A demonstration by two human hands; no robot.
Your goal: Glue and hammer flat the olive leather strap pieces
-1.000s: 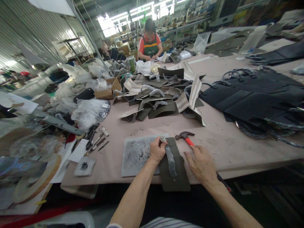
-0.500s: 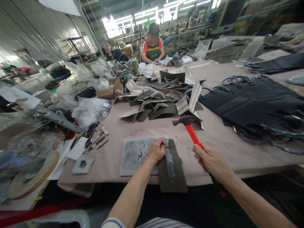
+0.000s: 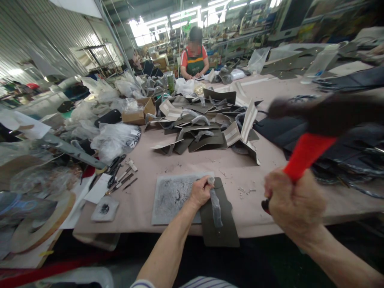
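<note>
My left hand (image 3: 200, 192) is closed around a short metal punch (image 3: 211, 181), its round top facing up. The punch stands over the upper end of a dark olive bag panel (image 3: 223, 224), whose strap handle (image 3: 216, 210) is wrapped in clear plastic. Part of the panel rests on a worn grey pad (image 3: 171, 200), and its lower end sticks out past the table edge. Raised at the right, my right hand (image 3: 295, 200) grips a claw hammer (image 3: 312, 148) by its red and black handle. Hammer and hand are blurred. The punch's lower tip is hidden.
Olive panels (image 3: 207, 140) lie heaped beyond the pad, with black bags (image 3: 330, 148) to the right. Small metal bits (image 3: 246, 191) are scattered nearby. Scissors (image 3: 114, 170), loose tools (image 3: 123, 180) and plastic wrap (image 3: 109, 140) lie left. A co-worker (image 3: 194, 60) sits across the table.
My right hand has lifted the hammer up and to the right, closer to the camera. My left hand, the punch and the panel stay nearly where they were.
</note>
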